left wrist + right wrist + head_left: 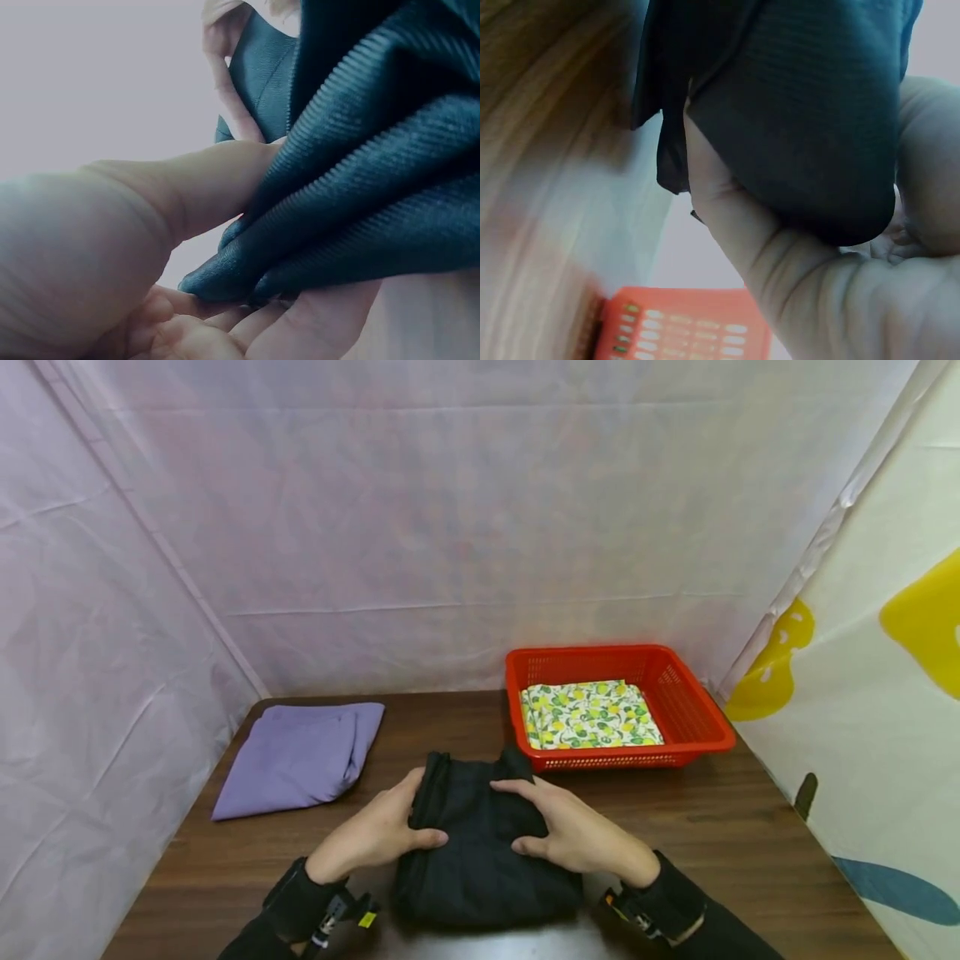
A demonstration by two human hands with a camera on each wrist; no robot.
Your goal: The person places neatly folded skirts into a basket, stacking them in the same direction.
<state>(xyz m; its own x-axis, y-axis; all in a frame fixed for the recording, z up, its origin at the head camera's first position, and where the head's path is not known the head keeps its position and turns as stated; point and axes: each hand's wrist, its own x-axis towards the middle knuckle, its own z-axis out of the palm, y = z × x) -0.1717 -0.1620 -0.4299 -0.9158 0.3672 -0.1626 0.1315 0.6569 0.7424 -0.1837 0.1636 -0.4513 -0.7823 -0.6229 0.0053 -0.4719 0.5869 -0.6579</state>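
On the left of the surface [225,877] lies a purple cloth [300,760]. Next, the left hand [378,831] clamps one side of the black cloth [480,877], bunched over the surface's near part; the right hand [573,831] grips the other. Even pressure should keep the layers aligned. Farther right, a red basket [693,749] holds a patterned cloth [592,717].

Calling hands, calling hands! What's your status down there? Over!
Left hand, right hand: both gripping opposite sides. Folded black ribbed cloth: held between them. Possibly in the way: rectangular red plastic basket, close beyond cloth's far right corner, contact unclear.
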